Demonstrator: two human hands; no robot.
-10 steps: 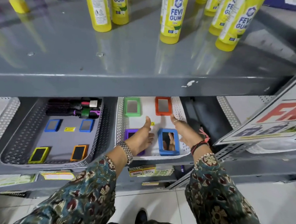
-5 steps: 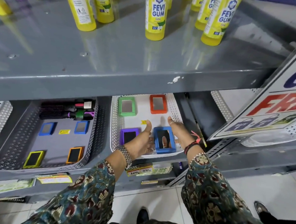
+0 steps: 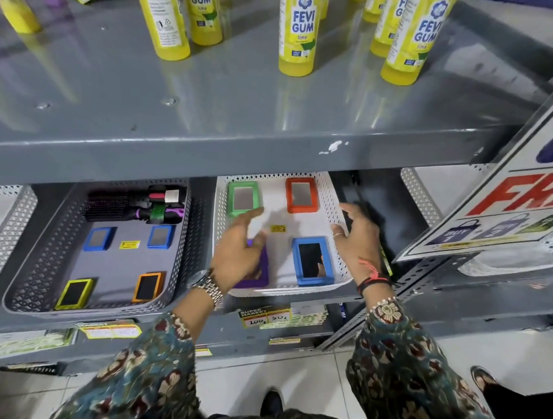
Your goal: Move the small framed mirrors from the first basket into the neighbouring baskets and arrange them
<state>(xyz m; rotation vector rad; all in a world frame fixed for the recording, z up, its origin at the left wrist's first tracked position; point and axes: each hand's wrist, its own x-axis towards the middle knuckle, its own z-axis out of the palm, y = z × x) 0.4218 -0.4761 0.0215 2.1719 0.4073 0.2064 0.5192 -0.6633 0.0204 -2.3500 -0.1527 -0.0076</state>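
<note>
Grey basket (image 3: pixel 183 236), perforated plastic walls, flat floor, on the lower shelf: four small mirrors laid flat, well apart. Blue pair (image 3: pixel 99 238) at 12 o'clock, yellow-framed one (image 3: pixel 75 294) at 7, orange-framed one (image 3: pixel 148 286) at 5. Hairbrushes (image 3: pixel 133 205) lie along its back wall.

White basket (image 3: pixel 329 199) next to it, same lattice walls: green mirror (image 3: pixel 244 198) at 11, red-orange mirror (image 3: pixel 302 195) at 1, purple mirror (image 3: pixel 260 266) at 7, blue mirror (image 3: pixel 312 260) at 5.

Left hand (image 3: pixel 238 255) over the purple one, fingers (image 3: pixel 250 214) loosely spread, gripping nothing that I can make out. Right hand (image 3: pixel 359 243) at the basket's 3 o'clock wall, fingers spread, touching or just beside the rim.

Frames look like chunky moulded plastic, rounded corners, stiff; likely light. The glass is the fragile, smudge-prone part, so pinch across the long frame edges, judging by the raised rims. They probably slide easily on the smooth basket floor.
</note>
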